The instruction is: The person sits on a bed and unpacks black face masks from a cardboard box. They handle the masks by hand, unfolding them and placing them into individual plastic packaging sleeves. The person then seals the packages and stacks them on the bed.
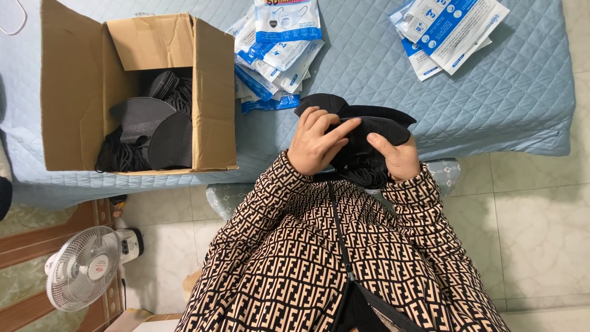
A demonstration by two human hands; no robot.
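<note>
Together both hands (353, 147) grip black masks (369, 126), between cardboard box (209, 92) and packets (276, 55).

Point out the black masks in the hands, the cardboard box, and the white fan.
black masks (375, 126), head view, on the top mask's upper surface
cardboard box (214, 92), head view, on its right side wall
white fan (83, 267), head view, on the front grille

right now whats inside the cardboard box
The cardboard box lies on its side, open, holding a heap of black face masks with their ear loops. Its walls and flaps hide how far back the heap goes.
</note>
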